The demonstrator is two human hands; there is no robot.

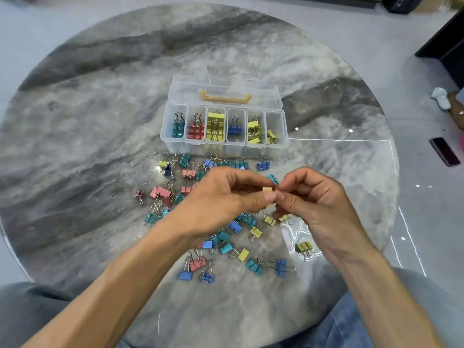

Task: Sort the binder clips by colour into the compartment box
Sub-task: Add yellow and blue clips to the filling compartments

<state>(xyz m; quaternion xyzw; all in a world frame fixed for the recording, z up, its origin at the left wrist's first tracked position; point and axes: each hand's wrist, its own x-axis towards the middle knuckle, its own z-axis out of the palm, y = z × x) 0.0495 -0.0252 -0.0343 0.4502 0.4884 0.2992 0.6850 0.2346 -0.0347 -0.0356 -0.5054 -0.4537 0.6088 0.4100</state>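
Observation:
A clear compartment box (285, 126) with its lid open stands at the table's middle. Its compartments hold teal, red, yellow and blue clips, with more yellow ones in the two at the right. Loose binder clips (206, 243) in blue, teal, pink and yellow lie scattered in front of it. Above the pile, my left hand (221, 197) and my right hand (316, 199) meet fingertip to fingertip. Between them they pinch a small yellow clip (267, 189), mostly hidden by the fingers.
The round grey marble table (100, 121) carries everything. A dark phone (444, 151) lies on the floor at the right, past the rim. My knees show under the near edge.

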